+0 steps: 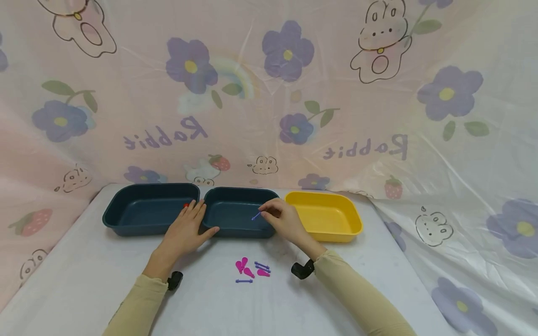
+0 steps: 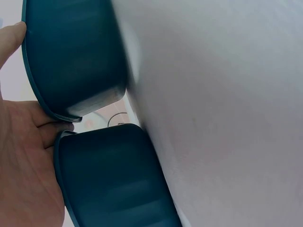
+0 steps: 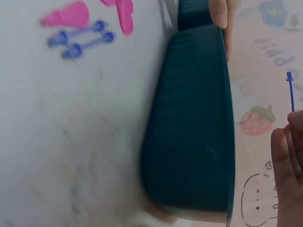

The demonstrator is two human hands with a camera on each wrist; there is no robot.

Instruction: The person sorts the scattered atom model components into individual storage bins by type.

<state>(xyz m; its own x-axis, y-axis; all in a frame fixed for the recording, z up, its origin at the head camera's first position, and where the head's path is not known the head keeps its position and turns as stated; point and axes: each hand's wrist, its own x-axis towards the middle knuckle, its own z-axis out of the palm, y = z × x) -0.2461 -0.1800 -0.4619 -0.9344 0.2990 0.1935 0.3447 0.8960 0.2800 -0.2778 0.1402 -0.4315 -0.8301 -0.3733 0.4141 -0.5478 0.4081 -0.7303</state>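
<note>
My right hand [image 1: 286,221] pinches one end of a thin blue-purple plastic rod [image 1: 256,215] over the right part of the middle dark teal tray [image 1: 235,231]. The same rod [image 3: 291,92] points away from the fingertips in the right wrist view. My left hand [image 1: 187,232] lies with extended fingers across the neighbouring rims of the middle tray and the larger left teal tray [image 1: 138,229]. Its thumb touches the middle tray's front rim. A small red piece [image 1: 186,205] shows in the left tray, partly hidden by the left fingers.
A yellow tray [image 1: 332,237] stands to the right. On the white table [image 1: 210,308], in front of the trays, lie several pink pieces [image 1: 249,272] and several purple rods [image 1: 244,281]. A patterned curtain [image 1: 252,116] hangs behind.
</note>
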